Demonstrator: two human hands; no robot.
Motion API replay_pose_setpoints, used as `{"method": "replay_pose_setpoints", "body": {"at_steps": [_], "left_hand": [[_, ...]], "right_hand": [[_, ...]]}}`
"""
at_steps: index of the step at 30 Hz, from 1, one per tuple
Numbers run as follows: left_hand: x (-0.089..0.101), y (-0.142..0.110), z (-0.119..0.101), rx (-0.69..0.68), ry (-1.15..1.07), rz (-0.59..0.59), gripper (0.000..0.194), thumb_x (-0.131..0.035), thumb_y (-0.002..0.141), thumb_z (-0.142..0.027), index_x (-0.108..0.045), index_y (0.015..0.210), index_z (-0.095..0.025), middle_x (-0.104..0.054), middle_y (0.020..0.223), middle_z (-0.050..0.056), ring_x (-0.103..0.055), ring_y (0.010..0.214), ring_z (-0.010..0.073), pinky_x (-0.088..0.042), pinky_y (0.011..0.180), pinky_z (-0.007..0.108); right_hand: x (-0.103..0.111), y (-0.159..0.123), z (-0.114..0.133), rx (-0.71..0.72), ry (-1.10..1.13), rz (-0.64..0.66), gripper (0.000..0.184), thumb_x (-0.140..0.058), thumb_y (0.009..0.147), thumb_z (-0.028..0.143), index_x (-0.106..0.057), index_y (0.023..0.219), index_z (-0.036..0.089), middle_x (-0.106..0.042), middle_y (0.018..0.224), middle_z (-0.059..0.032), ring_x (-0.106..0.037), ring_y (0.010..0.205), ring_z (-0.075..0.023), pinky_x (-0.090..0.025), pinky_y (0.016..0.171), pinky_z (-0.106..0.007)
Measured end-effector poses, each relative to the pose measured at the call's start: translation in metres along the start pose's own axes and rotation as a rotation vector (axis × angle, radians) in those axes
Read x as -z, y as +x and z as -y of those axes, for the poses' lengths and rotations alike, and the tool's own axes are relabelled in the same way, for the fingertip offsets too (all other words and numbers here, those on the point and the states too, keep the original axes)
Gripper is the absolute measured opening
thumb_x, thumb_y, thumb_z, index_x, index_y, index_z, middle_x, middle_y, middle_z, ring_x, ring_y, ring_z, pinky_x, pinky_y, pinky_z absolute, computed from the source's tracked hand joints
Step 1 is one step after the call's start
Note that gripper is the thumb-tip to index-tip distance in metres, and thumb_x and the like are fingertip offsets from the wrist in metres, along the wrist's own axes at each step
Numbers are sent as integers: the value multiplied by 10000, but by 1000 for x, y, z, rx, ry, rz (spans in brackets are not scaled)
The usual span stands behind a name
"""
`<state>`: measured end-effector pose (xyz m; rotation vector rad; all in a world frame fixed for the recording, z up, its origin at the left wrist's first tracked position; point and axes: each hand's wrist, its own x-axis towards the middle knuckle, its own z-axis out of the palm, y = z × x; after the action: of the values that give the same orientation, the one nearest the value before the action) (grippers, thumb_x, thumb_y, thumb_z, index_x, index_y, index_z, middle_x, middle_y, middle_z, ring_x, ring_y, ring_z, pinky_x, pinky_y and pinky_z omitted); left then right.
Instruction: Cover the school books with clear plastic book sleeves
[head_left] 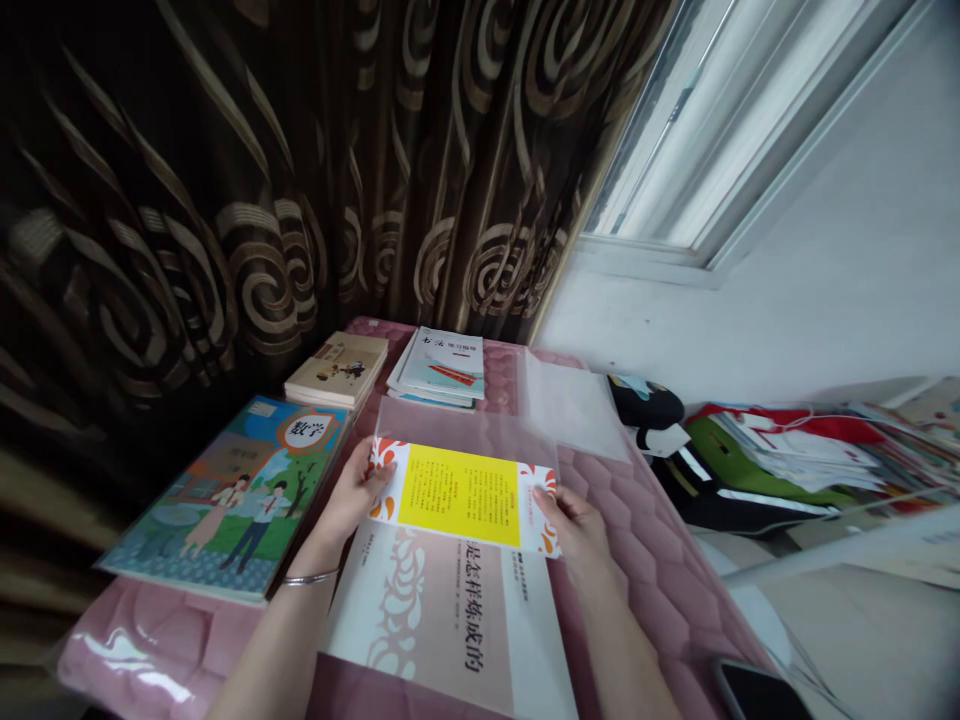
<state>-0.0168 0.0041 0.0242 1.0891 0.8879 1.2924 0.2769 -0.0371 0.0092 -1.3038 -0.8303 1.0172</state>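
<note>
Between both hands is a yellow paper strip [459, 490] with red-and-white patterned ends and small printed text. My left hand [364, 488] pinches its left end, and a bracelet circles that wrist. The right end is gripped by my right hand [568, 515], thumb on top. Beneath the strip lies a book [450, 630] with a pale and pinkish cover and large dark characters, its upper part hidden. A clear plastic sheet [465, 420] shows beyond the strip's far edge; whether it wraps the book I cannot tell.
A pink quilted table cover [637, 510] lies beneath everything. To the left are a mathematics textbook [225, 500] and a tan book stack [341, 368]. Behind are white booklets [442, 362] and clear plastic sheets [574, 405]. A phone [757, 690] sits front right, bags and papers [772, 460] beyond.
</note>
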Motion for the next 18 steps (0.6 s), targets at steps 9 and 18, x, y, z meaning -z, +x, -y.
{"method": "replay_pose_setpoints", "body": {"at_steps": [9,18], "left_hand": [[-3,-1,-1,-10,14,11,400,-746,760,-418,-549,1046,-218,-714,995,41,-707,849,188,-569,712,276],[-3,-1,-4,22,52,-53,483,-757,736,-458,-546,1096,-216,-725,991,44,-711,811,194,-566,691,276]], "right_hand": [[6,6,-10,16,-75,4,474,-811,575,625,-679,681,182,-696,596,-19,-617,478,-190,-494,447,-281],[-4,-3,1,22,-66,-72,461,-827,546,611,-688,679,191,-669,548,4,-610,457,-187,-491,442,-280]]}}
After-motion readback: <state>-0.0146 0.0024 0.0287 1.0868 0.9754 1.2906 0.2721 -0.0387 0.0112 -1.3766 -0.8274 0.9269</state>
